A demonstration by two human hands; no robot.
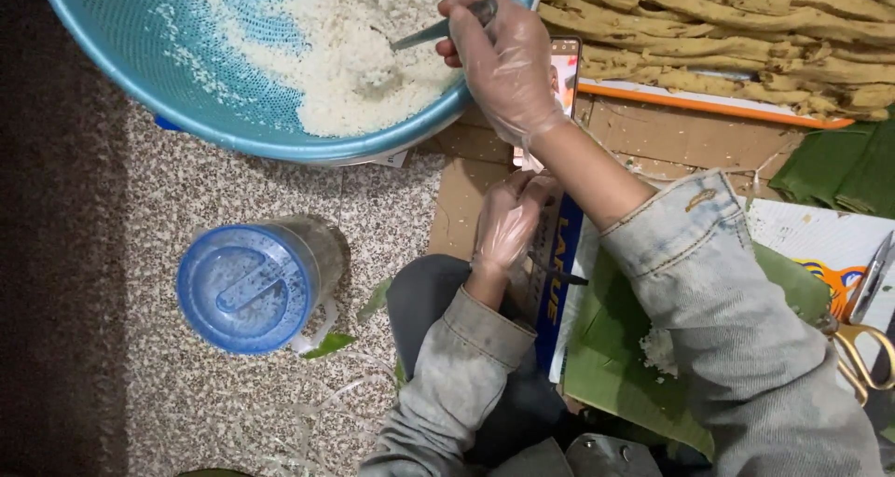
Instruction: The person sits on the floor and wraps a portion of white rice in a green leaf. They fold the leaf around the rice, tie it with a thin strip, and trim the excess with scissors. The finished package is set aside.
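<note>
A home floor used for cooking; speckled stone floor (pixel 186 402); rice basin (pixel 140 76); green leaves (pixel 615 365).

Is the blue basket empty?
No, the blue basket holds a big heap of white rice, and the right hand dips a spoon into it.

The basket (pixel 140 76) was light blue; the rice (pixel 354 39) white; the jug lid (pixel 244 289) blue; the leaf (pixel 615 365) green; the floor (pixel 186 412) speckled grey.
</note>
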